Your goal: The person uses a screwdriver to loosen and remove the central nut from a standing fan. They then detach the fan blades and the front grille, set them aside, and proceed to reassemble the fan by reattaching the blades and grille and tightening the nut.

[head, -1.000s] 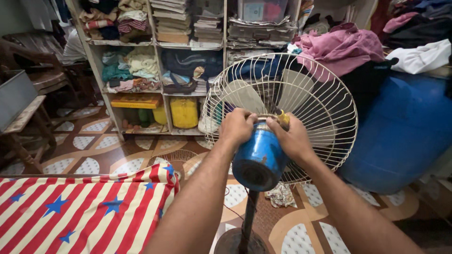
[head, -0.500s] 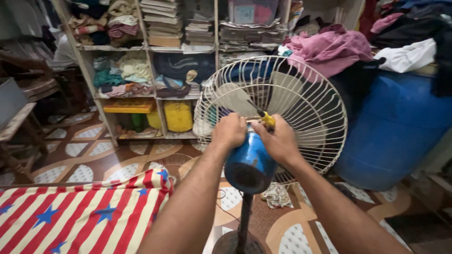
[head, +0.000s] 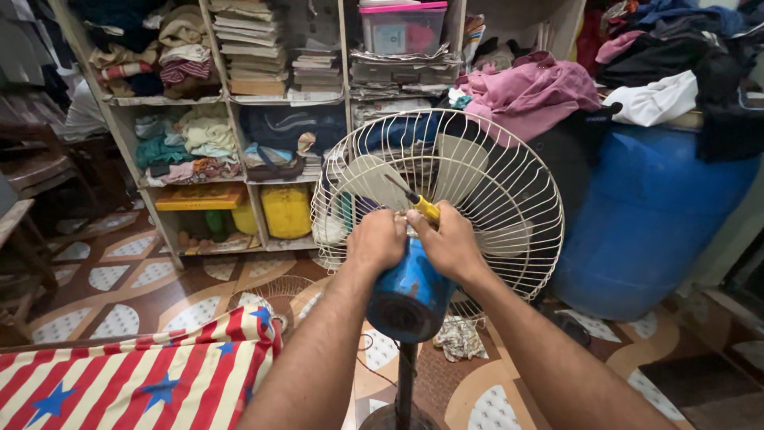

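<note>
Right hand [head: 452, 243] holds screwdriver [head: 420, 205] (tip angled up-left) into fan [head: 509, 191].

A clear plastic box [head: 403, 28] with a pink lid sits on the shelf's [head: 318, 97] top tier; a pale blue label faces front.

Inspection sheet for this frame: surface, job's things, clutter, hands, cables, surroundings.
Surface: patterned brown and white tile floor; striped cloth with stars at lower left.
Job's things: pedestal fan, blue motor housing, white wire guard, black pole; yellow-handled screwdriver at the rear of the guard.
Clutter: rag on the floor by the pole.
Hands: left hand grips the top of the housing; right hand holds the screwdriver.
Cables: thin wire near the pole.
Surroundings: shelves of clothes and papers, blue barrel, pink garment.
</note>
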